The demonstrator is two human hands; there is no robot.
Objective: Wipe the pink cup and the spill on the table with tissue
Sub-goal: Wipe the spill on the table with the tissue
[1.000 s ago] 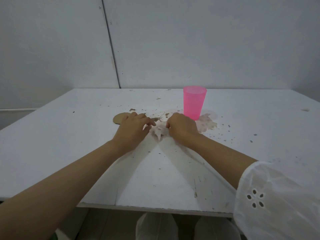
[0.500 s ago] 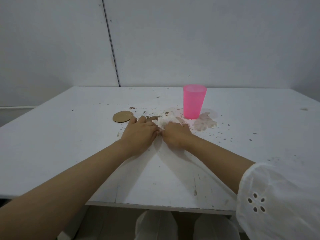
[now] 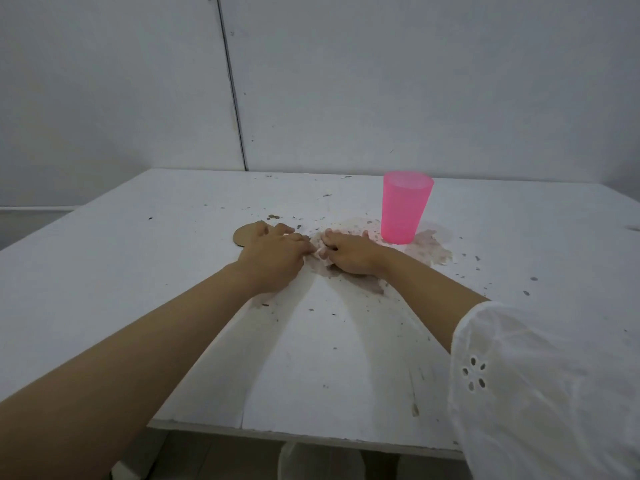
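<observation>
1. A person's right hand [image 3: 349, 252] presses palm-down on a crumpled, stained white tissue [image 3: 320, 249] at the near-left edge of a brownish spill [image 3: 429, 249] on a white table [image 3: 138, 271]; its fingers lie spread and flattened over the wad rather than pinched around it.

2. The left hand [image 3: 273, 252] rests flat just beside it, fingers slightly apart, fingertips meeting the tissue's left edge; whether they grip the paper cannot be told.

3. An upright translucent pink plastic cup [image 3: 406, 206] stands in the wet patch, just beyond and to the right of the right hand's fingertips, near but not touching them. The right hand is clearly the nearer of the two.

4. Most of the stain spreads to the right and behind the cup's base, so any further wiping would likely travel rightward from the tissue, around or under the cup.

5. A round tan cardboard coaster [image 3: 242, 234] lies partly beneath the left hand's fingers.

6. The tabletop is scattered with dark specks and crumbs, thickest around the spill and trailing toward the near edge.

7. Plain grey-white wall panels, split by one dark vertical seam, back the scene; a white eyelet sleeve [image 3: 540, 393] fills the lower right.
</observation>
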